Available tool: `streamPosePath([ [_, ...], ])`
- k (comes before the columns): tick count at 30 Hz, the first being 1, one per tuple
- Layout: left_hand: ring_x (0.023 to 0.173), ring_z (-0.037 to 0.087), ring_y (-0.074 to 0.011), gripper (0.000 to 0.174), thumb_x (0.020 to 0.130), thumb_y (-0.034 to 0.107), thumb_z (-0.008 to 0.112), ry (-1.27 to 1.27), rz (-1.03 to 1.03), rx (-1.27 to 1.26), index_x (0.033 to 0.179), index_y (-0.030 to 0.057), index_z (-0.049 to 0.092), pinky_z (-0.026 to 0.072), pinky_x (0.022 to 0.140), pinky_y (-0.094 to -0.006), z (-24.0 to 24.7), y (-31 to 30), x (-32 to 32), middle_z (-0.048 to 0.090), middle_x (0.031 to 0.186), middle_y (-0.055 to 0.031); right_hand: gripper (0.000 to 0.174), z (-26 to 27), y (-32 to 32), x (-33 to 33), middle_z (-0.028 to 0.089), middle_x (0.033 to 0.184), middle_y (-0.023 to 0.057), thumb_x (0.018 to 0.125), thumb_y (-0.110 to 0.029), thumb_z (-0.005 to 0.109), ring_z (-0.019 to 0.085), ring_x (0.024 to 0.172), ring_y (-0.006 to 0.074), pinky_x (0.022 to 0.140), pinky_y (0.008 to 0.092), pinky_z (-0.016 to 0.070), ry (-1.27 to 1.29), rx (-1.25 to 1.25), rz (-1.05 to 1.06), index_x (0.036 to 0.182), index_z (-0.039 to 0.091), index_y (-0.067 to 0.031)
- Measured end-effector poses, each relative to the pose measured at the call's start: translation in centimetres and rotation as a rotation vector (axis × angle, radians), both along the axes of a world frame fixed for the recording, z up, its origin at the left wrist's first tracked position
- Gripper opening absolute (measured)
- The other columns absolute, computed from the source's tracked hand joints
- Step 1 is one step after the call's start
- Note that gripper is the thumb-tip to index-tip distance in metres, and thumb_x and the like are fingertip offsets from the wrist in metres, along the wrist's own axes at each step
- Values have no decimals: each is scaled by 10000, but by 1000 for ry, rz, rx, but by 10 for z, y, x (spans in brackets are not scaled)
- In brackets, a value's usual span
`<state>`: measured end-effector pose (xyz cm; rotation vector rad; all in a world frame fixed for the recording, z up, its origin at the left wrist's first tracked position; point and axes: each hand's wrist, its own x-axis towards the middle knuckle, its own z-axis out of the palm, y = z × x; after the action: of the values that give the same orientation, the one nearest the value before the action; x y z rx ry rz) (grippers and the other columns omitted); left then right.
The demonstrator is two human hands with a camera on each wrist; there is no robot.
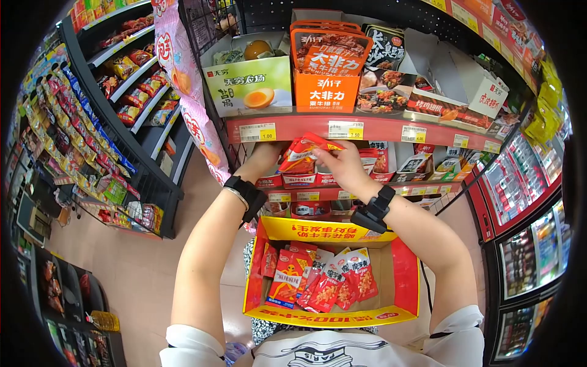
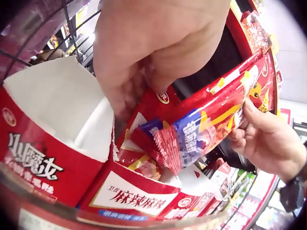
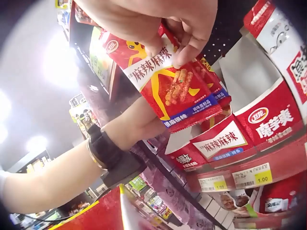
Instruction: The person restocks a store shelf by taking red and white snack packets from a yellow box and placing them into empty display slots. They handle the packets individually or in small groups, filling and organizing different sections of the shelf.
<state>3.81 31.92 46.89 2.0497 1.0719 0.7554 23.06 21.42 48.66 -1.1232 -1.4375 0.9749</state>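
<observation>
My right hand [image 1: 343, 164] pinches a red snack packet [image 1: 306, 153] by its upper part, in front of the lower shelf. In the right wrist view this packet [image 3: 172, 84] shows a yellow figure and a blue bottom band, with another red packet behind its right edge. My left hand [image 2: 158, 38] reaches down at a red display box [image 2: 139, 191] with a white label, its fingers right by red packets there; I cannot tell whether they grip one. In the head view the left hand [image 1: 264, 160] is partly hidden under the shelf edge.
A red and yellow carton [image 1: 397, 275] holding several snack packets sits in front of my body. The upper shelf edge [image 1: 373, 129] with price tags runs just above my hands. A white-lined display box [image 2: 62, 105] adjoins on the left; pink hanging packets [image 1: 192, 104] flank the shelf.
</observation>
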Motion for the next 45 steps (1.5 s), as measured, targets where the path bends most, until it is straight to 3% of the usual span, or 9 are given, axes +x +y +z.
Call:
streamPosePath([
  [10,1092,550,-191,350,944,201,514,-507,-63,-310,1252,48,456,465,919,-377,-22,11,-6,535,1217,-82,269,-34,31,3,651,842,72,872,-135,630,612,652,112,582,246,477,-244,314,-126,1057,566,51],
  [12,1098,549,-193,344,941,204,523,-484,-24,-312,1241,45,466,468,919,-372,-22,10,-5,537,1213,-85,339,-31,33,1,637,983,199,805,-219,673,590,934,373,793,417,470,-460,68,-297,1043,600,12],
  [15,1104,550,-203,339,941,191,522,-392,-6,-261,1239,39,466,471,915,-365,-25,13,-5,535,1216,-92,350,-25,41,1,636,971,195,797,-252,680,593,919,375,786,432,469,-674,-74,-289,1033,603,-6],
  [22,1094,561,-227,323,950,171,496,-446,-58,-291,1236,25,460,472,913,-361,-25,12,-4,546,1190,-102,339,-32,64,9,644,958,181,786,-233,692,614,895,337,781,405,473,-344,264,-168,1032,606,-17],
  [25,1103,553,-224,301,945,127,475,-389,35,-266,1228,23,476,466,922,-359,-26,13,-5,546,1192,-111,360,-16,42,-3,628,1014,207,766,-218,708,605,945,334,825,401,464,-630,68,-127,1029,602,4],
  [28,1109,544,-210,285,941,104,445,450,31,405,1209,25,498,458,933,-354,-28,14,-11,545,1193,-109,466,-16,30,-8,627,1018,233,743,-236,729,589,969,364,868,387,448,-766,39,-82,1095,573,27],
  [30,1110,538,-194,283,945,108,418,-271,1,-182,1199,29,514,452,937,-358,-31,12,-13,550,1184,-104,489,-3,20,-11,600,1088,228,742,-256,723,569,1023,364,878,411,445,-738,31,-123,1101,553,30],
  [39,1050,559,-163,455,953,379,465,-556,-10,-442,1268,51,473,439,917,-325,0,-28,-9,553,1203,-53,535,-14,18,-5,607,987,237,738,-190,717,607,875,365,777,408,471,-672,384,-223,1164,495,46],
  [45,944,529,-110,569,934,493,458,-443,30,-366,1191,-7,545,408,827,-259,-4,-39,-6,592,1094,-44,713,6,-8,-6,516,1186,302,766,-187,693,572,1028,368,868,386,455,-809,98,-43,1322,321,61],
])
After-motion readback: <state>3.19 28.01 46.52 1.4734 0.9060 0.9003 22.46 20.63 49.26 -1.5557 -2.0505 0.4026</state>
